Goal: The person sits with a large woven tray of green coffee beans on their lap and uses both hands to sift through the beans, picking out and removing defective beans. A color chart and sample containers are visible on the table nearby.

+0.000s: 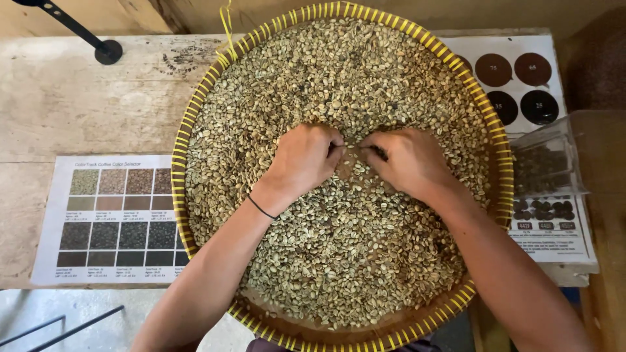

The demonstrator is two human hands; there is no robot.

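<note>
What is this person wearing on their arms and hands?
Both forearms are bare, with no sleeves in view. The left hand and right hand wear no gloves or rings that show. A thin black band circles the left wrist.

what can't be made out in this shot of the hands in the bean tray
Head view only:
- Fingertips of left hand and right hand: curled under, so any grip is hidden.
- Round woven tray with yellow rim: near edge cut off by the frame.
- Clear plastic container: contents blurred.
- Printed colour chart sheet: one side hidden under the tray.
</note>
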